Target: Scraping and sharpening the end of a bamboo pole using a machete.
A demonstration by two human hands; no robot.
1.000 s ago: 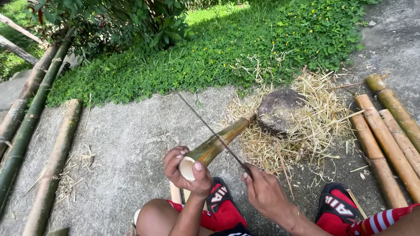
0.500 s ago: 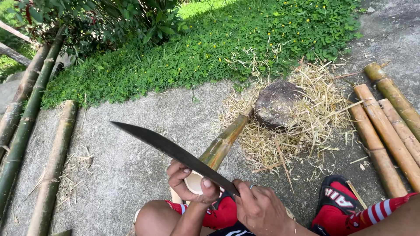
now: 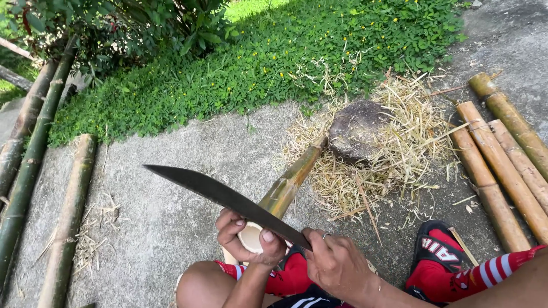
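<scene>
My left hand (image 3: 246, 235) grips the near cut end of a green-yellow bamboo piece (image 3: 288, 182), whose far end rests against a dark round stone (image 3: 357, 130). My right hand (image 3: 337, 263) holds the handle of a long dark machete (image 3: 222, 197). Its blade lies flat across the bamboo's near end and points left. Both hands sit close together above my knees.
Dry bamboo shavings (image 3: 394, 154) lie around the stone. Cut bamboo poles (image 3: 502, 165) are stacked at the right, and longer poles (image 3: 28, 154) lie along the left. Green ground plants (image 3: 274, 57) border the concrete. Red sandals (image 3: 436, 251) and a striped sock are below.
The machete swung from edge-on and pointing away to flat across the bamboo end, pointing left. My right hand moved left, closer to my left hand.
</scene>
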